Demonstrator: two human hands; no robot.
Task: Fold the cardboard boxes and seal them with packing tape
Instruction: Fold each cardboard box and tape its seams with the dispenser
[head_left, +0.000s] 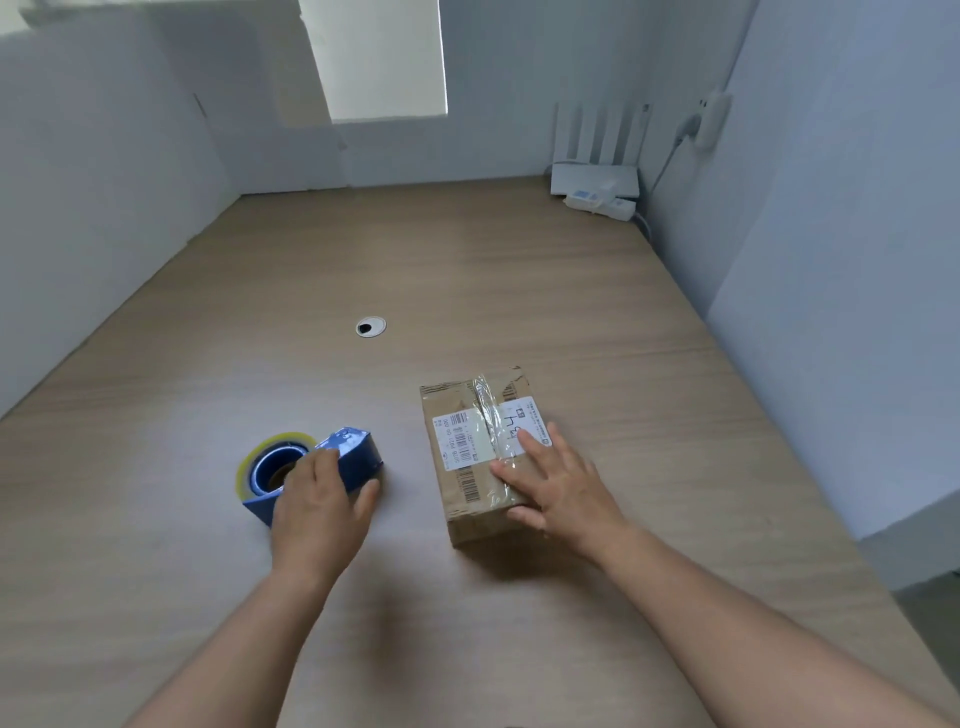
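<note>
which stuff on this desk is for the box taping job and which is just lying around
For the job:
- cardboard box, under the right hand
- blue tape dispenser, gripped by the left hand

Lying about:
- white router, far corner
- power strip
- cable grommet in the desk

From where I stand, the wooden desk (493, 270) lies mostly bare. Toward twelve o'clock only a small round cable hole (371, 327) sits flush in the surface, so a hand can sweep there freely. At ten o'clock the blue tape dispenser (311, 470) stands under the left hand (319, 501); at two o'clock the taped cardboard box (480, 452) sits under the right hand (558, 480). Between them runs an open lane of bare wood. Far at one o'clock a white router (597, 166) and power strip (602, 203) crowd the corner. Walls close in left, right and behind.
</note>
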